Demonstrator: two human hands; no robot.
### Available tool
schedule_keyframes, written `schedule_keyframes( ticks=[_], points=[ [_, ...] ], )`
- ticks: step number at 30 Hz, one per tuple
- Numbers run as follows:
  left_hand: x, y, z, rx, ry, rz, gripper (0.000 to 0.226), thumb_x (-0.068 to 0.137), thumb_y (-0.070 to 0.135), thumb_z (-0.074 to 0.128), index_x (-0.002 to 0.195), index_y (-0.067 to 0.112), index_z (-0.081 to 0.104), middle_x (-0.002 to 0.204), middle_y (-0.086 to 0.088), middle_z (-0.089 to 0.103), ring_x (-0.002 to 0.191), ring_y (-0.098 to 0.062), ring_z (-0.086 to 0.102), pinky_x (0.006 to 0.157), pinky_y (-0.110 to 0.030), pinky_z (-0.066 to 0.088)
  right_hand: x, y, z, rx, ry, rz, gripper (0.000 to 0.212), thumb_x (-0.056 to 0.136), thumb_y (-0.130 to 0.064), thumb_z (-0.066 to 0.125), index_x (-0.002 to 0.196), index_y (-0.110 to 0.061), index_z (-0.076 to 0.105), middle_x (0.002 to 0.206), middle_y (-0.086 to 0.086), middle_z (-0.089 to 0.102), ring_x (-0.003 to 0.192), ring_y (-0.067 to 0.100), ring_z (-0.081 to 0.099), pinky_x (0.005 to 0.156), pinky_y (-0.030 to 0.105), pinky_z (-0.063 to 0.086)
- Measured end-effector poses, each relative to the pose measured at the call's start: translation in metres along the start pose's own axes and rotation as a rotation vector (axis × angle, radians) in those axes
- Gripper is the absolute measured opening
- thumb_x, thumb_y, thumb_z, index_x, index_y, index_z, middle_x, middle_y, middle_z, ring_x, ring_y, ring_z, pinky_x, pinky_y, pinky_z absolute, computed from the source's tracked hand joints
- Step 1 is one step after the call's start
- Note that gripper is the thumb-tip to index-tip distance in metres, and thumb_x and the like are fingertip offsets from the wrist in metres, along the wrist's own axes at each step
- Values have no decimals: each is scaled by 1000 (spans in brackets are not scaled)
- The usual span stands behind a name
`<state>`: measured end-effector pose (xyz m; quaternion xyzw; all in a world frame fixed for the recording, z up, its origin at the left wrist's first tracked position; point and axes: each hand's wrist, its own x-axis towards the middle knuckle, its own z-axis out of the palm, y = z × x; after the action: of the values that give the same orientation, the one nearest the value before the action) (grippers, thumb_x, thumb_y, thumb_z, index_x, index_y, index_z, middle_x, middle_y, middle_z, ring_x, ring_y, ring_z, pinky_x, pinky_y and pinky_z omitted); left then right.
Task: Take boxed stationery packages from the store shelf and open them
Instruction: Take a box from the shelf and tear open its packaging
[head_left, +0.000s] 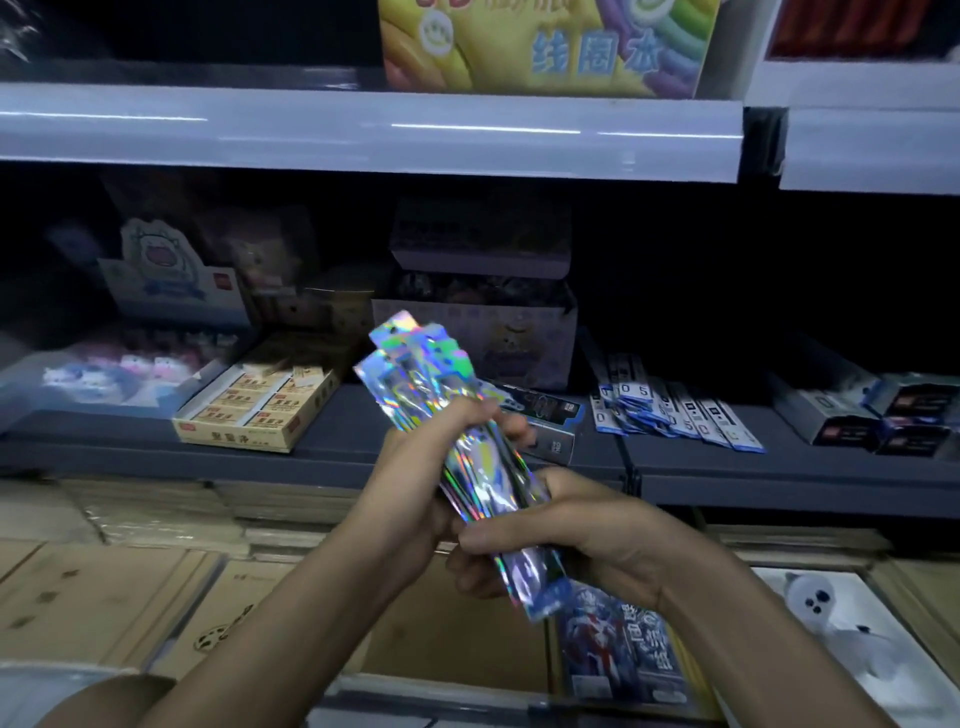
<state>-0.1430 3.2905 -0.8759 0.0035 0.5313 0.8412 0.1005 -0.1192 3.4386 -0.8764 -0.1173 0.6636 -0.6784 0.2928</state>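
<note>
A bundle of long, shiny holographic packets (431, 379) is held up in front of the middle shelf, tilted from upper left to lower right. My left hand (415, 483) grips the bundle around its middle, fingers curled over the top. My right hand (566, 525) grips the lower end, thumb on the foil, with the packets' blue bottom edge sticking out below it. Just behind the bundle, a dark open box (545, 421) lies on the grey shelf (363, 447).
On the shelf stand a yellow tray of erasers (254, 410), a tall display box (483, 338), blue-and-white refill packs (670, 410) and dark boxes (852, 415). Below are brown cardboard-coloured stacks (104, 597), a coloured-paper pack (623, 649) and a white plush toy (821, 613).
</note>
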Motion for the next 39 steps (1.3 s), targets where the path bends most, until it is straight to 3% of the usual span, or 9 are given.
schedule_keyframes(
  ticks=[4, 7, 14, 18, 23, 26, 30, 35, 39],
  points=[
    [4, 9, -8, -205, 142, 103, 13, 92, 23, 70, 88, 12, 64, 85, -6, 69, 82, -20, 73, 67, -32, 60, 7, 2, 12, -10, 153, -127, 39, 88, -24, 80, 119, -6, 66, 96, 20, 75, 77, 27, 71, 74, 43, 61],
    [2, 11, -12, -270, 99, 143, 21, 89, 33, 73, 81, 16, 62, 76, -2, 62, 74, -19, 65, 66, -34, 57, 12, 3, 19, -19, 273, -195, 43, 91, -33, 73, 119, -6, 55, 73, 11, 65, 54, 17, 56, 47, 25, 42],
    [0, -4, -12, -223, 117, 145, 27, 76, 24, 79, 99, 13, 69, 86, -7, 68, 76, -19, 67, 69, -35, 55, 21, 7, 16, 4, 272, -78, 59, 80, -46, 85, 123, -16, 58, 85, 9, 65, 56, 13, 43, 50, 22, 27],
    [-3, 3, -20, -203, 80, 89, 6, 89, 26, 71, 88, 21, 74, 87, -1, 69, 77, -16, 68, 65, -31, 49, 18, 0, 25, -19, 277, -73, 59, 78, -39, 86, 121, -9, 61, 82, 11, 73, 49, 14, 62, 41, 18, 38],
    [1, 39, -44, -461, 247, 310, 21, 94, 15, 62, 74, 15, 58, 67, 0, 58, 72, -17, 67, 76, -33, 58, 19, -10, 38, 84, 312, 20, 68, 84, -74, 50, 120, -19, 68, 106, 14, 79, 98, 36, 76, 89, 43, 61],
    [-3, 37, -40, -479, 406, 336, 14, 91, 13, 67, 80, 12, 59, 68, -2, 63, 76, -20, 72, 73, -34, 58, 48, -8, 56, 408, 436, -52, 69, 96, -67, 42, 122, -11, 71, 115, 16, 76, 106, 33, 74, 102, 46, 54],
    [-22, 19, -19, -419, 448, 264, 7, 88, 11, 74, 86, 11, 67, 72, -10, 68, 62, -23, 68, 64, -35, 58, 75, -15, 96, 785, 533, -157, 44, 102, -42, 49, 101, -6, 74, 102, 18, 78, 89, 34, 73, 80, 36, 58],
    [-17, 36, -44, -444, 499, 338, 9, 86, 9, 73, 91, 1, 71, 83, -13, 75, 77, -24, 75, 72, -33, 59, 90, -14, 110, 693, 566, -226, 42, 106, -32, 44, 90, -11, 77, 104, 16, 78, 87, 29, 74, 82, 38, 55],
    [-22, 37, -51, -310, 495, 321, 27, 87, 4, 68, 61, 11, 65, 60, -4, 62, 52, -16, 60, 59, -28, 55, 92, -14, 121, 279, 617, -287, 34, 108, -19, 48, 84, -14, 71, 84, 8, 77, 77, 15, 73, 69, 25, 58]
  ],
)
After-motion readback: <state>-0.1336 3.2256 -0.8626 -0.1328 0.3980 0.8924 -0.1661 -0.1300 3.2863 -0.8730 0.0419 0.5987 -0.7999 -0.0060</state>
